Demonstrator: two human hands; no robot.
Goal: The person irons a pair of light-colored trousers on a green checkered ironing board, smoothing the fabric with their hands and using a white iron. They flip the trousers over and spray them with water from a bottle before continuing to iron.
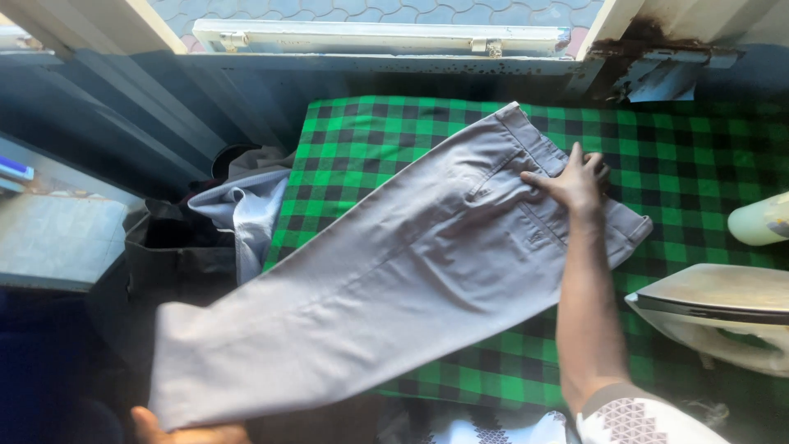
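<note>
A pair of grey trousers (394, 271) lies diagonally across a desk covered with a green-and-black checked cloth (690, 156), waistband toward the far right, leg ends hanging off the near left edge. The legs appear stacked one on the other, side seam and pocket facing up — a lay that presents one flat face of the garment.

The right hand (575, 182) rests palm-down on the waistband end, beside the pocket, its fingers (538, 178) spread apart and flat on the fabric rather than gripping it. Pressed like that, it pins the top of the trousers to the cloth. The left hand (185, 429) shows only in part at the bottom edge, under the hem of the legs; it seems to hold the hem up and out, but its fingers are mostly hidden beneath the fabric, so whether they are pinched on it cannot be told. With one end pinned and the other lifted, the cloth between looks drawn fairly smooth, with only shallow creases running along the leg.

At the right edge of the desk an iron (723, 308) lies tipped, its soleplate facing up and away from the cloth. Beyond it, a pale plastic bottle (760, 219) lies at the frame edge. Left of the desk, a pale blue-grey garment (246, 210) is heaped over a dark container, well apart from the hands. A window frame (378, 37) runs along the wall behind.
</note>
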